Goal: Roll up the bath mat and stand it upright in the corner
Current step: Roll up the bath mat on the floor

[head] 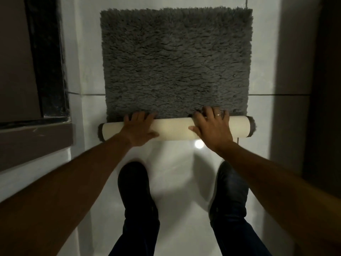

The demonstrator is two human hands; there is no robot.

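A shaggy grey bath mat (176, 60) lies flat on the white tiled floor ahead of me. Its near edge is wound into a tight roll (173, 129) that shows the cream backing, with grey pile at both ends. My left hand (139, 129) presses on the roll left of centre, fingers curled over its far side. My right hand (212, 126), with a ring on one finger, grips the roll right of centre in the same way.
My two dark shoes (137, 189) stand on the tile just behind the roll. A dark-framed step or ledge (36, 133) borders the floor at left. A dark wall or door (324, 89) runs along the right. A lamp glare (199, 144) shines on the tile.
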